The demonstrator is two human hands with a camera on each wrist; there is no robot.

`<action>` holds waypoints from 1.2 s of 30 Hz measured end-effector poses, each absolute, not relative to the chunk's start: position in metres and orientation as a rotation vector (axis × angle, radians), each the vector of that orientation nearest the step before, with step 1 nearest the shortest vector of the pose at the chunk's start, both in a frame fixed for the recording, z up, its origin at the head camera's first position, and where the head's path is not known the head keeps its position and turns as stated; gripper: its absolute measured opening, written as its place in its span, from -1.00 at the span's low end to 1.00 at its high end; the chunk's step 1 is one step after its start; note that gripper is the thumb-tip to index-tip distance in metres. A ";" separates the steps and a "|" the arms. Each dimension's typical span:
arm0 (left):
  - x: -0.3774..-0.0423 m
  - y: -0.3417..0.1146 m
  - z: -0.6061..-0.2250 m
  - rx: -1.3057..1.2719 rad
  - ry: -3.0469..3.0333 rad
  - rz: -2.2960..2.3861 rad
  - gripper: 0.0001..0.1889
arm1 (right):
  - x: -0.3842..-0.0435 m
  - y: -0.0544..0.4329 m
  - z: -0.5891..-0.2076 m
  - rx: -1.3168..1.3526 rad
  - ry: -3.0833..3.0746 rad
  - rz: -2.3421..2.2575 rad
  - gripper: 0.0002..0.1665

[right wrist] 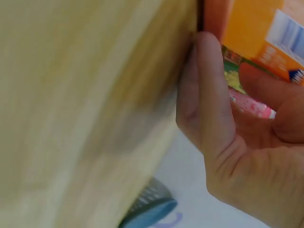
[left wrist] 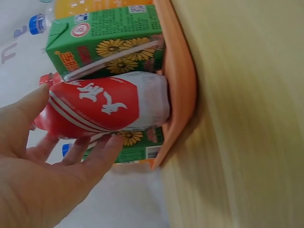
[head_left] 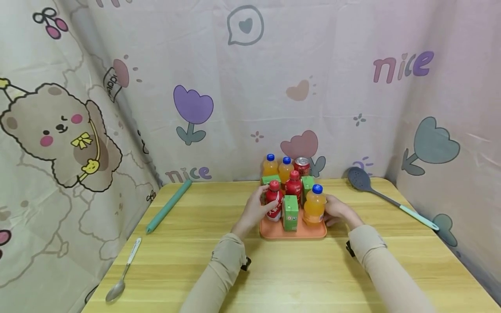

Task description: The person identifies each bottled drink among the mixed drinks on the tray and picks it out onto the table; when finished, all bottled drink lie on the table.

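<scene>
On a small orange tray (head_left: 274, 234) stand drink bottles, cartons and a can. My left hand (head_left: 256, 211) is around the front-left red bottle (left wrist: 102, 104), thumb near its neck and fingers along the other side. Beside that bottle is a green drink carton (head_left: 291, 213) with a straw on its side. At the tray's right edge my right hand (head_left: 337, 210) has its fingers extended against the side, with the thumb close to an orange juice bottle (head_left: 315, 206) with a blue cap. Behind are another red bottle (head_left: 293, 186), more juice bottles and a red can (head_left: 302, 166).
A slotted spatula (head_left: 361, 179) with a pale green handle lies at the right rear of the wooden table (head_left: 297, 278). To the left are a green rod (head_left: 169, 206) and a metal spoon (head_left: 117, 289). A printed curtain (head_left: 242, 95) hangs behind the table.
</scene>
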State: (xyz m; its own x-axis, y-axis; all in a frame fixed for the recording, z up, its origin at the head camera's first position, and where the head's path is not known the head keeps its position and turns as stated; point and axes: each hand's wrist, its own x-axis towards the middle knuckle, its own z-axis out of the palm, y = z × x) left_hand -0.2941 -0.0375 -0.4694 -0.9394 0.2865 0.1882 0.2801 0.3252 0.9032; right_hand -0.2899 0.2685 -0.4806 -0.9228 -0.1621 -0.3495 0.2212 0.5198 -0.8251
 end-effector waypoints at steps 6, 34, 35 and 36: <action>-0.294 -0.039 -0.478 0.593 2.530 1.758 -0.39 | -0.294 0.268 -0.491 0.052 2.363 -1.372 -0.42; -0.301 -0.058 -0.459 0.566 2.382 2.066 -0.42 | -0.311 0.268 -0.480 0.129 2.332 -1.260 -0.55; -0.302 -0.061 -0.454 0.566 2.379 2.082 -0.42 | -0.312 0.268 -0.480 0.124 2.334 -1.251 -0.56; -0.302 -0.064 -0.449 0.556 2.374 2.097 -0.41 | -0.312 0.268 -0.479 0.132 2.333 -1.246 -0.57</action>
